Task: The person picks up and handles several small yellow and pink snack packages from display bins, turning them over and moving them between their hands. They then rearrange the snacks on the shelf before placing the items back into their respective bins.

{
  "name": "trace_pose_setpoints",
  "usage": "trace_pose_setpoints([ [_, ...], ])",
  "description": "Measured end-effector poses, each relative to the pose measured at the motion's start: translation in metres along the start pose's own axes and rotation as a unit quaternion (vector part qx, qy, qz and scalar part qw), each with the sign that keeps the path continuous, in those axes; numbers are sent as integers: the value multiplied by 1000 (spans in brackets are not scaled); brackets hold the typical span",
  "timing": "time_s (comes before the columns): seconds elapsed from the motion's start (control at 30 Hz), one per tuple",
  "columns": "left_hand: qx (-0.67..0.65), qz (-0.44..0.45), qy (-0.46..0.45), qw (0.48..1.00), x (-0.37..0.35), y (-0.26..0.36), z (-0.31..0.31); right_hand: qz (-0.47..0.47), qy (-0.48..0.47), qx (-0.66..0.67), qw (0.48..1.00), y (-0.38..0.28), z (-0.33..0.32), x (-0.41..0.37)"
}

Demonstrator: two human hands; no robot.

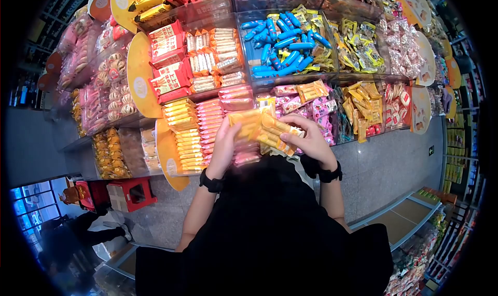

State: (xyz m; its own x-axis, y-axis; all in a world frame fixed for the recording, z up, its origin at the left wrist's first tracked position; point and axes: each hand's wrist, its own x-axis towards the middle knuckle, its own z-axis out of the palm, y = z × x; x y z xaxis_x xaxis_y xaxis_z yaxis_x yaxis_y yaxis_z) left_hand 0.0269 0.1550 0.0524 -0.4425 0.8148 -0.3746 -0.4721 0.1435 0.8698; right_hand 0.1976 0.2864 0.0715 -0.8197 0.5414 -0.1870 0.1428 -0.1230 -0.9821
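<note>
In front of my chest, my left hand (226, 143) is closed on a bundle of yellow-wrapped snack packets (246, 122), somewhat blurred. My right hand (314, 141) grips more yellow snack packets (275, 134), its thumb across them, close against the left bundle. Both hands are over the front edge of the candy display. Just left of them stand neat stacks of yellow packets (189, 146) and pink packets (209, 120). Behind the right hand lie pink and purple packets (322, 108). A dark band is on each wrist.
Farther back are blue-wrapped sweets (288, 42) and red packages (171, 77) in clear-walled bins. Loose yellow packets (363, 105) fill a bin to the right. Rounded orange dividers (139, 83) stand between sections. A red stool (147, 198) and a person in dark clothes (78, 233) are at lower left.
</note>
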Motion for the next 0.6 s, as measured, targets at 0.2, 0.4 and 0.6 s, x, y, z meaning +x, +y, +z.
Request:
trace_pose_setpoints([
  [0.2, -88, -15, -41, 995, -2, 4, -3, -64, 20, -85, 994, -1, -12, -4],
  [0.4, -16, 4, -148, 989, 6, -9, -9, -133, -57, -158, 977, -10, -2, 2],
  [0.6, 48, 25, -149, 987, -2, -5, -6, -163, -26, -167, 972, -11, 11, 10],
])
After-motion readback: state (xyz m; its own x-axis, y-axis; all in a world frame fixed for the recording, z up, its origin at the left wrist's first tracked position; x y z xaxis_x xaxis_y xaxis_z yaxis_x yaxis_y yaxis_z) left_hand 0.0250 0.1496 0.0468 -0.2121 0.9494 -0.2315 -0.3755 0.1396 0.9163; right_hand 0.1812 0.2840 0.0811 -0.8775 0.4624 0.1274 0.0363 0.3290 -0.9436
